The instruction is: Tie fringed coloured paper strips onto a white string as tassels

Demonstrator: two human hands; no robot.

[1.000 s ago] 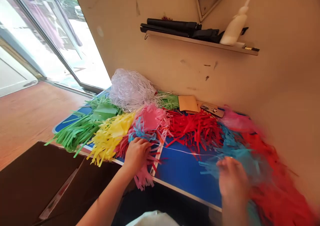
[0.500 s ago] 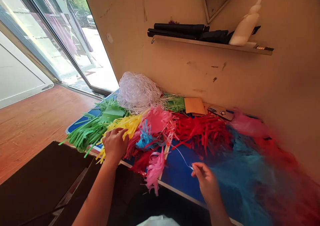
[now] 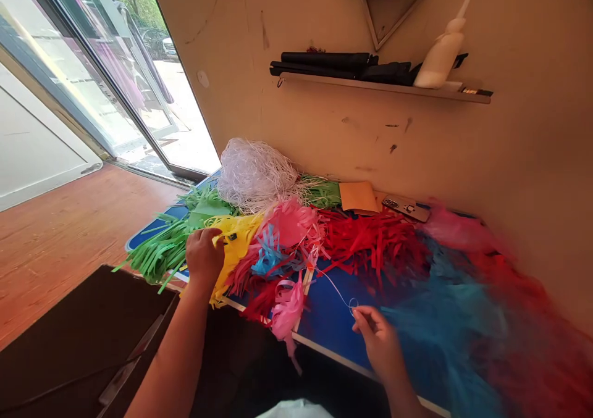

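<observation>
My left hand (image 3: 205, 256) is closed on the edge of the yellow fringed paper (image 3: 241, 239), its fingertips pinching the upper left part. Between the thumb and finger of my right hand (image 3: 376, 334) is the end of a thin white string (image 3: 337, 287), which has a small loop and runs left to the paper bunches. Pink fringed paper (image 3: 294, 220) with a blue tuft (image 3: 269, 254) lies right of the yellow. A pink tassel (image 3: 288, 307) hangs over the table's front edge. Green fringed paper (image 3: 160, 251) lies left of my left hand.
A heap of white string (image 3: 254, 171) sits at the back of the blue table (image 3: 328, 319). Red strips (image 3: 380, 239), an orange packet (image 3: 359, 197) and a phone (image 3: 406, 208) lie right of it. A dark box (image 3: 83, 344) stands lower left; a shelf (image 3: 384, 84) holds a bottle (image 3: 440, 54).
My left hand has moved slightly left and closed on the yellow paper, which is now spread flatter. The string at my right hand shows a loop. The view has shifted a little.
</observation>
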